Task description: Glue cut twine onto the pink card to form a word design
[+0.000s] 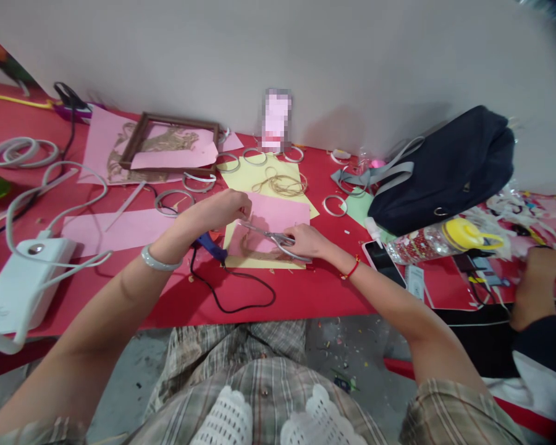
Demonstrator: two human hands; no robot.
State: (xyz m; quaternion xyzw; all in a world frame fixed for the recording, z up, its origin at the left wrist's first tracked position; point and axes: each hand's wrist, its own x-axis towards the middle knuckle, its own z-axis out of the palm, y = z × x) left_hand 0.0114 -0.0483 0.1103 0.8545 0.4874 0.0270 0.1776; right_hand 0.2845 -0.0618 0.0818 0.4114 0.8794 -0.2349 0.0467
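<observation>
My right hand (306, 240) is closed around the handles of a pair of metal scissors (274, 235), whose blades point left over the papers. Close to the blade tips, my left hand (227, 209) has its fingers curled together; whatever they pinch is too small or hidden to make out. Beneath both hands lie a pink sheet (282, 209) and yellow paper (234, 176). A loose coil of thin brown cord (280, 183) rests just beyond them. Below my left wrist is a blue glue gun (212, 247) with a black cable.
Behind my left arm stands a brown frame (141, 139) on pink paper. A white power bank (30, 281) with cables is at left. To the right are a dark bag (445, 167), a yellow-capped bottle (433, 241), a phone (384, 262) and another person's arm (540, 281). Several rings (335, 206) lie about.
</observation>
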